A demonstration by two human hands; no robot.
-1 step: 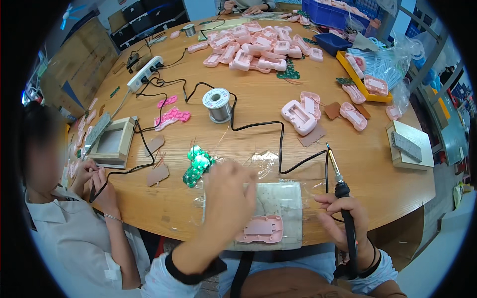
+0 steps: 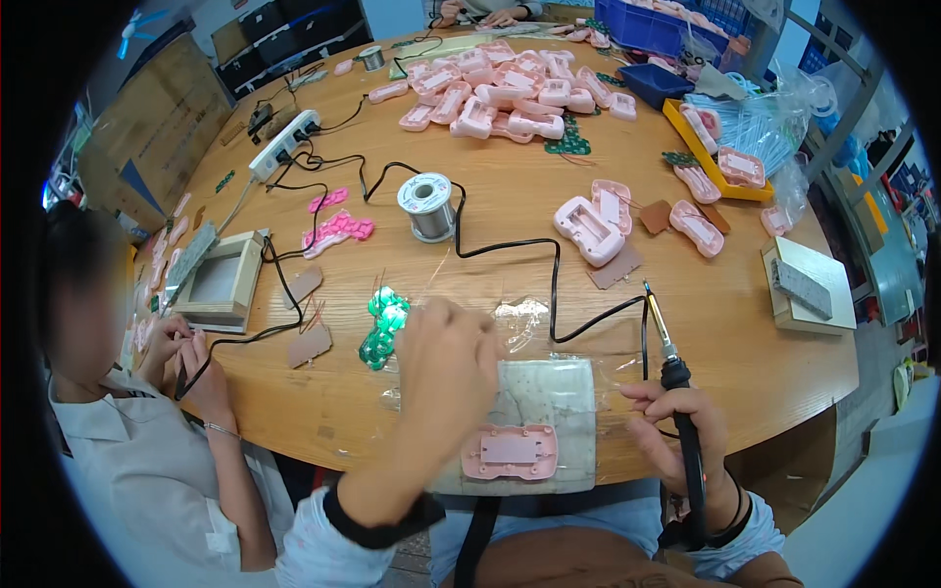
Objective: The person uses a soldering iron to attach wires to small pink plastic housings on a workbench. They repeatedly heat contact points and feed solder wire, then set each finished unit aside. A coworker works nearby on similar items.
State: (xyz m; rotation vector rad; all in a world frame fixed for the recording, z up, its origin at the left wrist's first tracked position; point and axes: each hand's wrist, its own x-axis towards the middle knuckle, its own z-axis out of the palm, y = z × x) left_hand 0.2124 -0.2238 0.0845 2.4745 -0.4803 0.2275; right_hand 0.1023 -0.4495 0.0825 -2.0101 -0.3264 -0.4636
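My right hand (image 2: 681,426) grips a soldering iron (image 2: 692,456) and my left hand (image 2: 451,358) curls beside green circuit boards (image 2: 382,331), grasping what, if anything, I cannot tell, so I'd aim the hot end away from skin, the pink shell (image 2: 510,472) lying on the pale mat (image 2: 575,402).

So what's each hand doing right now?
Left hand: by the green boards; can't tell if open or holding.
Right hand: holding a soldering iron.
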